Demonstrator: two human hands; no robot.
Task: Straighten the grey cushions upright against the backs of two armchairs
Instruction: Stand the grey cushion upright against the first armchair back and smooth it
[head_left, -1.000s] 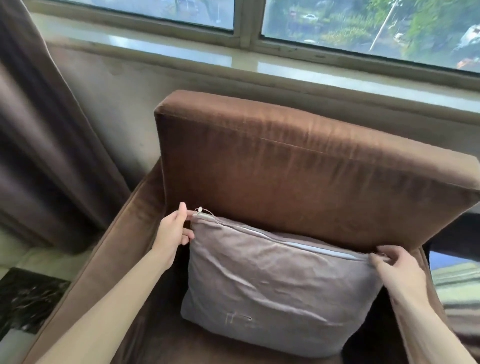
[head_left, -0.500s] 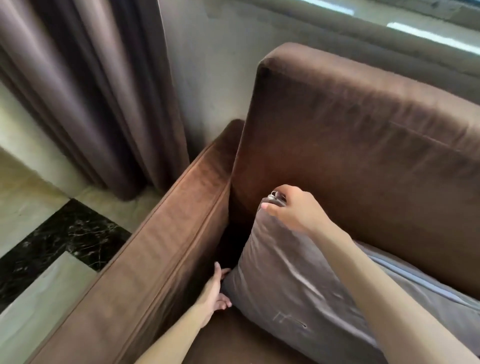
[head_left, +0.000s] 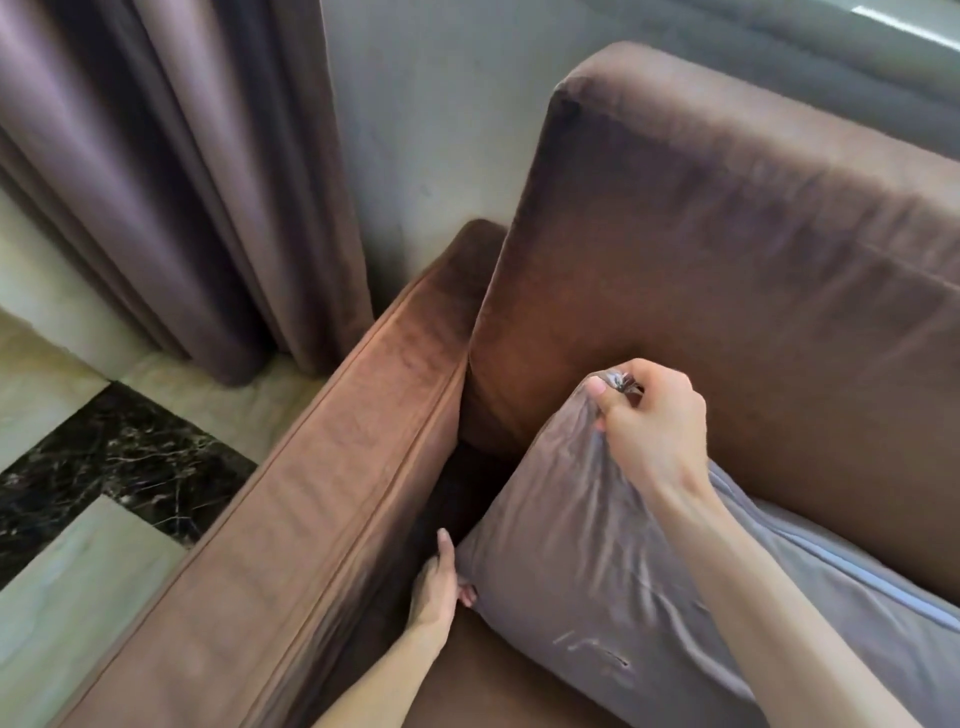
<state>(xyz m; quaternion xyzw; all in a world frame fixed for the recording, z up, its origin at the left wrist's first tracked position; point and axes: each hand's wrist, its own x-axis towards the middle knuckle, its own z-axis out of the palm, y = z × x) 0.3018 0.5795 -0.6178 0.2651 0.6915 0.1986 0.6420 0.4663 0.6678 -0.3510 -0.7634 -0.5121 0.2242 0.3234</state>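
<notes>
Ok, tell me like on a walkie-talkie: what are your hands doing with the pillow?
Right hand pinching grey cushion top corner. Left hand at its lower corner, beside armrest. Nothing blocking.

grey cushion (head_left: 597, 545), creased (zip uppermost), leaning on armchair back (head_left: 753, 270)

The grey cushion (head_left: 613, 545) is cut off by the right and lower edges of the picture, so its right half is not seen, and its top left corner is hidden inside the closed fingers of the right hand (head_left: 652, 421). The fingertips of the left hand (head_left: 436, 587) disappear behind the cushion's lower left corner, in the dark gap beside the armrest (head_left: 311, 493), and I cannot tell how they hold it. The armchair back (head_left: 727, 270) runs out of the picture at the right, and the curtain (head_left: 171, 156) at the top and left.
</notes>
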